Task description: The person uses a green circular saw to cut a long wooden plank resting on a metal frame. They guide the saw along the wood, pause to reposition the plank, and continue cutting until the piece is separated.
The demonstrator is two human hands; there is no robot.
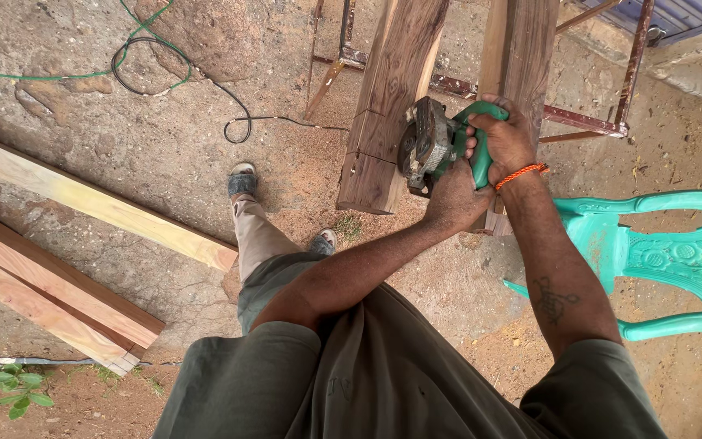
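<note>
Tool: I see a green power planer (pixel 440 146) pressed against the side of a dark timber beam (pixel 387 106), at about 1 o'clock from my viewpoint.
Right hand: my right hand (pixel 507 140) wraps the green rear handle, fingers clamped round it; an orange cord sits at the wrist.
Left hand: my left hand (pixel 452 195) cups the tool body from below, fingers closed on the housing, just at 6 o'clock of the planer.
Beam: it leans down from a rusty metal frame (pixel 587 122), its cut lower end near the ground; a second beam (pixel 522 49) stands at its 3 o'clock, touching or nearly so, I cannot tell which.
Cable: a black cord (pixel 237 122) lies looped on the ground at 9 o'clock of the beam.
Doing it well: I judge that even pressure from both hands, the sole kept flat to the face, and the cord kept behind the tool matter most.
Surroundings: pale planks (pixel 83 244) lie at 8 o'clock; a turquoise plastic chair (pixel 676 260) stands at 4 o'clock.
Footing: sandalled feet (pixel 243 180) rest on sawdust-strewn ground.
</note>
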